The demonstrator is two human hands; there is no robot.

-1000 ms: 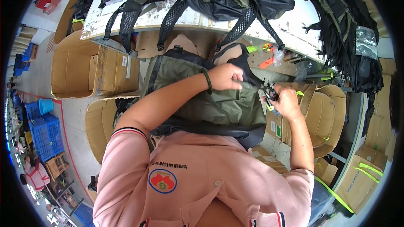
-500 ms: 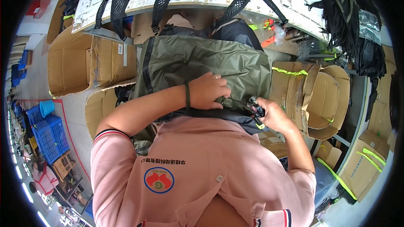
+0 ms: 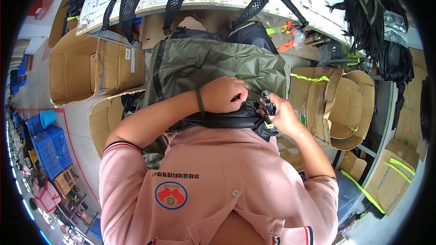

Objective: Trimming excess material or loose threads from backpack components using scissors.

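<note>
An olive-green bag of shiny coated fabric lies across my lap, with a black edge folded toward my body. My left hand is closed over the near part of the bag, its fingertips curled together on a bit of dark fabric. Just to its right, my right hand grips a dark metal hand tool, apparently pliers-like, with a rounded head and a yellow-green patch low down. The tool's head points toward my left fingertips. My fingers hide much of the tool and of the gripped fabric.
Ahead stands a worn white table with black mesh straps hanging over its edge. Open cardboard boxes stand at left and right. Black straps hang in a bundle at the far right. Blue crates stand farther left.
My right hand has moved left with the tool, closer to my left hand. The left hand has turned slightly and its fingers have curled in more tightly.
</note>
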